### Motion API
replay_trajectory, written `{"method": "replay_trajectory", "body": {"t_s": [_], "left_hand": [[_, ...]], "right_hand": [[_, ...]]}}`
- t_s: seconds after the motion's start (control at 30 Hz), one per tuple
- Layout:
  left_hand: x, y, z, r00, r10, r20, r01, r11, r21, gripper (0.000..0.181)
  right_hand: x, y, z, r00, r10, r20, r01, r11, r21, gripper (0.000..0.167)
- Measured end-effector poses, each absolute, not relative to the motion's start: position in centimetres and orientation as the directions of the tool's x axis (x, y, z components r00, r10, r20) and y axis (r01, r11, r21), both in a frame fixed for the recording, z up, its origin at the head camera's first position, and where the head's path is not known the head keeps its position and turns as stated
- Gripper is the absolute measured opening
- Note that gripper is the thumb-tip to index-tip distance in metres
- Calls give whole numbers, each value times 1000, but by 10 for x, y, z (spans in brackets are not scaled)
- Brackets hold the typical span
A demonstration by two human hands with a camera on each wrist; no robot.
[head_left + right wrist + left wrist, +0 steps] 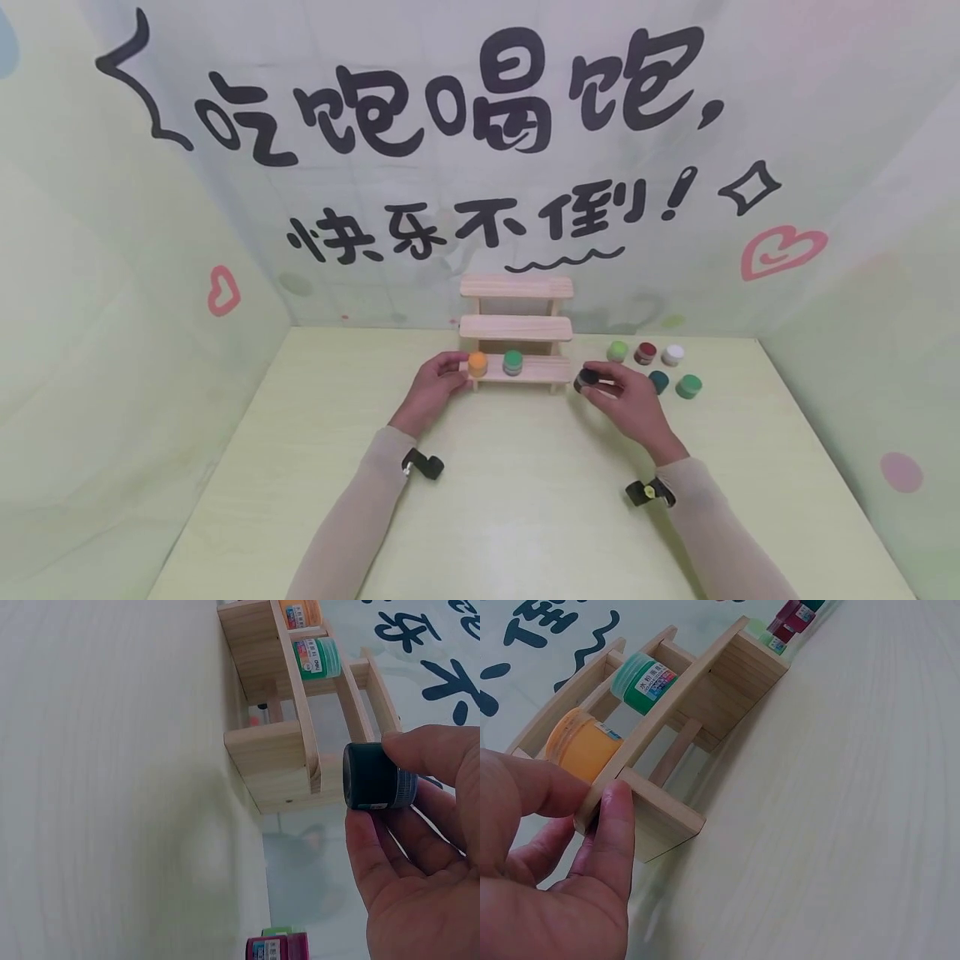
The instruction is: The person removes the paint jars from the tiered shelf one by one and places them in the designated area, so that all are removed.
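A small three-step wooden rack (516,328) stands against the back wall. On its lowest step sit an orange paint jar (477,364) at the left end and a green paint jar (513,362) beside it. My left hand (433,390) pinches the left end of that step between thumb and fingers (615,832), close by the orange jar. Just off the rack's right end, my right hand (630,406) holds a very dark paint jar (371,776) by its sides, tilted and clear of the table, between thumb and fingers.
Right of the rack, several more jars stand on the table: light green (617,351), dark red (646,353), white (673,355), dark teal (658,382) and green (689,386). The right hand partly covers the teal one. A printed cloth (420,175) hangs behind the pale table (517,500).
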State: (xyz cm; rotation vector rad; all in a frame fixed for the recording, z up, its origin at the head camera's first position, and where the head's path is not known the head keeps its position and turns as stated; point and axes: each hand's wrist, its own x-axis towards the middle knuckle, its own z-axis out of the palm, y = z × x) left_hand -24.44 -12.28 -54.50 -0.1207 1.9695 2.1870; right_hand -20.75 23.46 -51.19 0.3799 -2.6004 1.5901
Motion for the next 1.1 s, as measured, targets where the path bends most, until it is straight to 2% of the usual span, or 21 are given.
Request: {"method": "replay_trajectory", "body": {"t_s": [0.47, 1.1], "left_hand": [[-245, -123, -546, -979, 83, -187, -195, -103, 975, 37], [-245, -123, -548, -981, 81, -177, -185, -112, 976, 38]], "right_hand": [[-203, 260, -524, -961, -159, 228, -277, 469, -839, 40], [-188, 297, -526, -982, -150, 114, -180, 561, -808, 43]]}}
